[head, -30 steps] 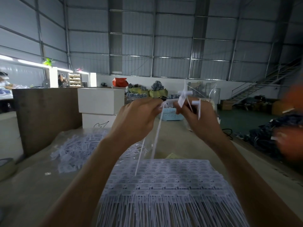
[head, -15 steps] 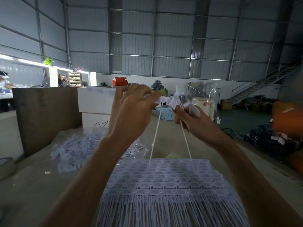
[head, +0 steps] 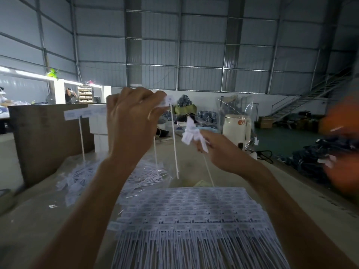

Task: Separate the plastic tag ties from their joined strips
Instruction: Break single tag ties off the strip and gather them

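In right hand (head: 219, 150), ties (head: 191, 133), probably several.

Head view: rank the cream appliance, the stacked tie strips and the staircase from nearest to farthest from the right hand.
1. Cream appliance: just behind and right of the right hand.
2. Stacked tie strips: on the table below the hand, toward the camera.
3. Staircase: far right, at the back wall.

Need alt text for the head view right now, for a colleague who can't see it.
Both hands are raised over the table: the left hand pinches tag ties, the right hand grips a few more. Stacked joined strips lie below.
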Demonstrator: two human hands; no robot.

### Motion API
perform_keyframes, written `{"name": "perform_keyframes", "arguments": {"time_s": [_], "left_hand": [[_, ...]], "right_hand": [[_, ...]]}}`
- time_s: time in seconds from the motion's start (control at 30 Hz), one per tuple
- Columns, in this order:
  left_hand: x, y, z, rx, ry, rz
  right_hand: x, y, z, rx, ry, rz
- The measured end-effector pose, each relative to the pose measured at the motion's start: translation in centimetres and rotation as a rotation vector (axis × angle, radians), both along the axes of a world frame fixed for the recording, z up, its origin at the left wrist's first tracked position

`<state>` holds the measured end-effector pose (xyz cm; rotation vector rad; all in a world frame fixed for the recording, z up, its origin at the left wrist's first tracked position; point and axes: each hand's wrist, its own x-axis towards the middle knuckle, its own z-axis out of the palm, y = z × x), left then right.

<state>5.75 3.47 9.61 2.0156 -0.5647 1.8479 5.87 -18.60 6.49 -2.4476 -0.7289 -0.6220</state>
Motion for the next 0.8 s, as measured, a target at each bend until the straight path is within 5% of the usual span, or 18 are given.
{"name": "perform_keyframes", "arguments": {"time_s": [0.3,0.6,0.8], "left_hand": [[-0.2,-2.1,-0.9,0.354,0.161,-0.235],[-0.4,-2.2,-1.1,0.348,0.166,-0.197],[-0.7,-2.1,-0.9,0.333,0.182,-0.169]], "right_hand": [[-2.0,0.7,1.2,0.564,-0.135,0.222],[-2.2,1.1,1.4,0.729,-0.003,0.288],[-2.2,1.3,1.1,0.692,-0.057,0.100]]}}
